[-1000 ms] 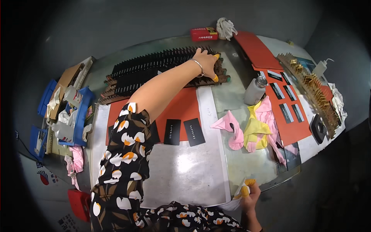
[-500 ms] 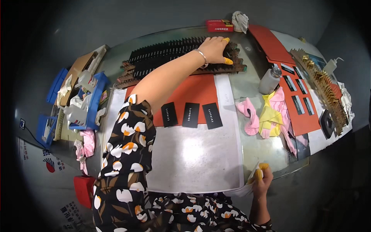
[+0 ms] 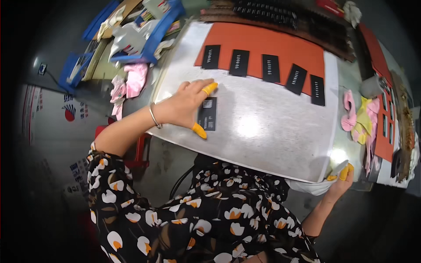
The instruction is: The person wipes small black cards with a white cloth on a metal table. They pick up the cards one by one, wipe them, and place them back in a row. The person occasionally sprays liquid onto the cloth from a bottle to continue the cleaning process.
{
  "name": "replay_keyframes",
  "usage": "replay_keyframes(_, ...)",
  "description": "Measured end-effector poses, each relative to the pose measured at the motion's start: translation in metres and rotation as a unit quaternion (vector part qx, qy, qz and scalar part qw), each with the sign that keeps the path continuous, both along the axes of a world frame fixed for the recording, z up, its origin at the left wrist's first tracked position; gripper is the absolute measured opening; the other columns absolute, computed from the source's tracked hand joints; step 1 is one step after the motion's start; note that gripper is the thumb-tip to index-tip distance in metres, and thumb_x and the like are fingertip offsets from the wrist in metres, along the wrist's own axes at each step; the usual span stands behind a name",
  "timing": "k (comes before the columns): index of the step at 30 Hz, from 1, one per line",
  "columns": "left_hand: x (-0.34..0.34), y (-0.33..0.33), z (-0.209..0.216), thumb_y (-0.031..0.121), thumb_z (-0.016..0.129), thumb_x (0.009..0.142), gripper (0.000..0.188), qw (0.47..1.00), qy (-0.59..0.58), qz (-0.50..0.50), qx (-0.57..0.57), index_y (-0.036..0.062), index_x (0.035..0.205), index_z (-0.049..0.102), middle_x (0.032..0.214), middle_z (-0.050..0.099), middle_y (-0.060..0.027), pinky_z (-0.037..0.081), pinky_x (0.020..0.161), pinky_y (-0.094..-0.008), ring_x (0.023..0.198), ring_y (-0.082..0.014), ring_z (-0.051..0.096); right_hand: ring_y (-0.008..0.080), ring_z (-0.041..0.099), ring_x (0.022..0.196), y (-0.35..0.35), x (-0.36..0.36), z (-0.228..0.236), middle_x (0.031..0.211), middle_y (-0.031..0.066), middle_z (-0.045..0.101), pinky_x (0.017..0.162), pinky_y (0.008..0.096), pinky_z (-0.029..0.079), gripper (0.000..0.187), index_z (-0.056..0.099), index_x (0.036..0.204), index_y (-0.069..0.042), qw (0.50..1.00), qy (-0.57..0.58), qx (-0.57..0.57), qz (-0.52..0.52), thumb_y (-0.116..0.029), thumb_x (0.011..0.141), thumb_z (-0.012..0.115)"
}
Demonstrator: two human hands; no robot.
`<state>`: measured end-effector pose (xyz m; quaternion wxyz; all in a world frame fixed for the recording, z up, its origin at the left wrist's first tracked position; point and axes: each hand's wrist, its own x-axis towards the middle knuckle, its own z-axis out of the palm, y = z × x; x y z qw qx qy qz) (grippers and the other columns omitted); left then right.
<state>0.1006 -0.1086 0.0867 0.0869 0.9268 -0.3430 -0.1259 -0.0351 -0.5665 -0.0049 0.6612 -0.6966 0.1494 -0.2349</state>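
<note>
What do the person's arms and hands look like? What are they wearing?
The left hand and right hand both wear yellow fingertip covers. A shiny silver bangle circles the left wrist. The loose black sleeves have white-and-orange flowers; the forearms are bare.

Kinda fun, pale lettering runs along the five black cards (image 3: 270,68), tiny print and a light square (image 3: 208,103) mark the lone black card (image 3: 211,119), and dark characters sit near a red-and-dark round logo (image 3: 69,112) on grey sheeting (image 3: 52,142).

A black card (image 3: 210,115), bearing pale print and a small pale square, lies flat at left; a white cloth (image 3: 312,187) hangs gathered at near right.
</note>
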Motion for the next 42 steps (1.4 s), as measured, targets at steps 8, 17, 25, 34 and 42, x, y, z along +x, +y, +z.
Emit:
replay_keyframes(8,-0.042,0.003,-0.044,0.029,0.082,0.051,0.101,0.983,0.005,0.127,-0.13,0.0008,0.131,0.028,0.12,0.036,-0.02,0.028,0.096,-0.0425,0.112,-0.0365,0.035,0.0072,0.047,0.075,-0.012,-0.003,-0.008,0.085,0.001,0.052,0.065,0.0196,0.038,0.017,0.054,0.099,0.001,0.999,0.003,-0.033,-0.028,-0.012,0.089,0.049)
replay_keyframes(17,-0.047,-0.007,-0.034,0.026,0.083,0.049,0.102,0.979,-0.003,0.186,-0.085,-0.0026,0.13,0.028,0.119,0.035,-0.0193,0.026,0.095,-0.0414,0.109,-0.0349,0.035,0.0032,0.042,0.065,0.004,0.003,0.011,0.075,-0.0022,0.049,0.057,0.0182,0.035,0.015,0.053,0.088,-0.001,0.999,0.023,-0.026,-0.036,-0.016,0.087,0.053)
replay_keyframes(25,-0.04,-0.021,-0.011,0.031,0.08,0.053,0.105,0.992,-0.013,0.118,-0.028,-0.0024,0.133,0.023,0.112,0.044,-0.0215,0.033,0.092,-0.044,0.102,-0.0362,0.043,0.0036,0.046,0.066,0.002,0.0,-0.002,0.075,-0.0015,0.051,0.057,0.0176,0.037,0.015,0.053,0.089,0.0,0.998,0.0,-0.051,-0.036,-0.015,0.087,0.054)
replay_keyframes(34,0.155,-0.151,0.074,0.025,0.071,0.058,0.097,0.974,-0.173,-0.042,-0.138,-0.0026,0.135,0.019,0.11,0.05,-0.0192,0.033,0.09,-0.035,0.091,-0.0294,0.049,0.0045,0.047,0.055,0.01,0.006,0.02,0.071,-0.0006,0.051,0.046,0.0187,0.04,0.017,0.052,0.091,0.0,1.0,-0.009,0.011,-0.005,-0.016,0.086,0.056)
replay_keyframes(42,0.296,-0.306,0.045,0.039,0.068,0.06,0.088,0.973,-0.213,-0.088,0.017,-0.0066,0.127,0.034,0.09,0.055,-0.0143,0.03,0.086,-0.0375,0.09,-0.0262,0.05,0.0069,0.05,0.046,0.0,-0.002,0.01,0.065,0.002,0.054,0.042,0.0185,0.039,0.025,0.053,0.09,0.001,0.998,-0.002,0.064,-0.005,-0.022,0.084,0.06)
